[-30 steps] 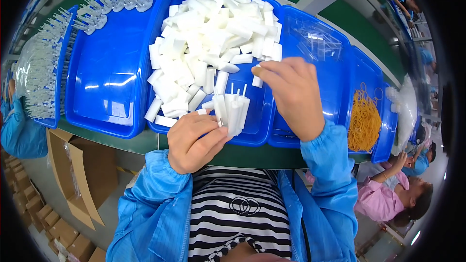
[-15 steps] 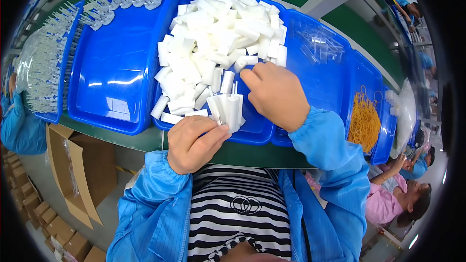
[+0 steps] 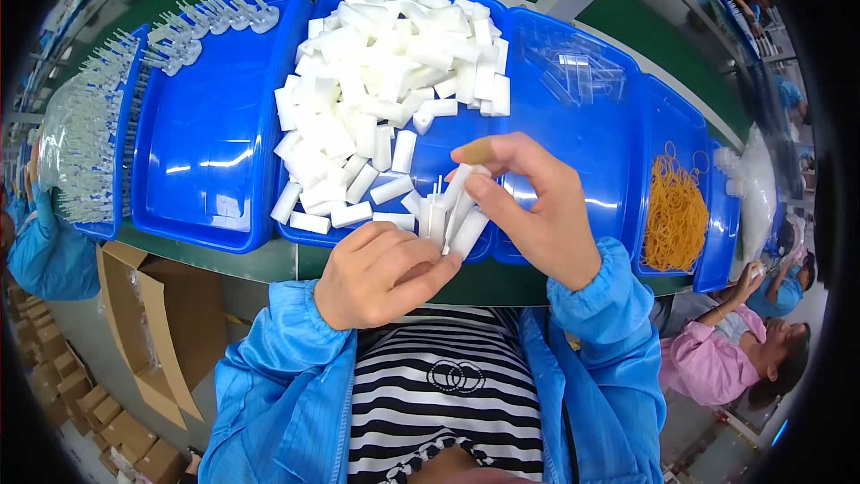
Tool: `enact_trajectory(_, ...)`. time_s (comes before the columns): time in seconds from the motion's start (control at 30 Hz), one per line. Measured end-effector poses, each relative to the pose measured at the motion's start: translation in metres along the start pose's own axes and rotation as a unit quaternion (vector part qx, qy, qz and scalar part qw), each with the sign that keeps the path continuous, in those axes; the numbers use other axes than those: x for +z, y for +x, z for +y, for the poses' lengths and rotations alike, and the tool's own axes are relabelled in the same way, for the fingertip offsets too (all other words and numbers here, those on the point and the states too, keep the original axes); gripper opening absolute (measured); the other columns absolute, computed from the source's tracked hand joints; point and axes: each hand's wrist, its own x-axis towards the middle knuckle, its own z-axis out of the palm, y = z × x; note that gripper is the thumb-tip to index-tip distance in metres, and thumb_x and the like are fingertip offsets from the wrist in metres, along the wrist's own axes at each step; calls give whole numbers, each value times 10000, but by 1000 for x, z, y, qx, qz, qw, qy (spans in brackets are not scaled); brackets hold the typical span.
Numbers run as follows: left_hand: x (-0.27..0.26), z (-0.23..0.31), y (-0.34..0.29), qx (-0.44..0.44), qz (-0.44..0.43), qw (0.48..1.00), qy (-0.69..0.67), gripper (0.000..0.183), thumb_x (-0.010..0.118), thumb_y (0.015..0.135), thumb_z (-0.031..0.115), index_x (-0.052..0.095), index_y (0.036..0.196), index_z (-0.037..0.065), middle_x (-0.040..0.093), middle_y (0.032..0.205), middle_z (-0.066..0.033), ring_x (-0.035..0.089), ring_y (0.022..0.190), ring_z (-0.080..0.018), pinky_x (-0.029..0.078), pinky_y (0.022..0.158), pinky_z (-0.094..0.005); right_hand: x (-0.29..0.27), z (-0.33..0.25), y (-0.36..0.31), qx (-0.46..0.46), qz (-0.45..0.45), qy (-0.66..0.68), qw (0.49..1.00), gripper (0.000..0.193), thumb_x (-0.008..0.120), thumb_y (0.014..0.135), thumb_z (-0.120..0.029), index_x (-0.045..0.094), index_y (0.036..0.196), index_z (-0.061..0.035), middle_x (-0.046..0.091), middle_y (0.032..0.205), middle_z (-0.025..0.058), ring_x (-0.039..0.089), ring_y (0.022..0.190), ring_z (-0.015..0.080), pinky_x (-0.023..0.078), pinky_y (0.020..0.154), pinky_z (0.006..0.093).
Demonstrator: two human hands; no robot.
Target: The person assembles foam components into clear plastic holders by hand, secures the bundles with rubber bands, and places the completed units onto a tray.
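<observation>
Gripping a small bunch of white plastic pieces [image 3: 445,220] upright, the left hand [image 3: 381,273] is curling closed around their lower ends, just over the near rim of the blue tray [image 3: 430,157]. The right hand [image 3: 533,206] is pinching the top of one piece between thumb and fingers, pressing it against the bunch. Loose white pieces [image 3: 376,81] are lying heaped in the tray beyond both hands.
</observation>
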Motion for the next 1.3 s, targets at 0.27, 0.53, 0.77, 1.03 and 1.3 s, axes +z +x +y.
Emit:
enact_trajectory(0.27,4,-1,0,-6,-2,1000,-10,364,725,647,96,747,1010,97,625,909,-16,592,713,-151,456,623,-278,-18,25,-9,11,-51,167,985,242,645,955,-127,625,1167,-13,672,1109,89,645,987,157,521,847,292)
enact_trajectory(0.53,9,-2,3,8,-10,1000,-14,378,720,670,94,741,1047,98,627,918,-25,584,703,-159,437,605,-284,-28,32,-14,33,-58,175,982,254,607,983,-150,597,1182,8,652,1155,101,645,996,157,521,849,287)
enact_trajectory(0.77,15,0,3,-3,1,999,-32,349,715,684,84,749,1031,95,637,917,-31,593,717,-176,452,608,-303,-35,34,-16,75,-83,247,962,244,572,985,-89,572,1209,8,685,1100,124,641,1040,157,501,892,282)
enact_trajectory(1.03,15,-3,5,-5,-30,999,-31,351,730,670,88,752,1020,105,638,916,-26,593,723,-179,468,627,-310,-24,37,-21,23,-100,159,982,199,620,946,-72,653,1132,-11,696,1068,101,652,980,165,508,863,290)
enact_trajectory(1.3,11,-7,12,44,-47,997,39,354,782,654,91,732,1004,108,645,933,-32,621,728,-181,487,652,-316,-32,33,-14,-41,-127,94,987,117,730,868,-110,705,945,-27,694,923,77,627,826,189,495,744,319)
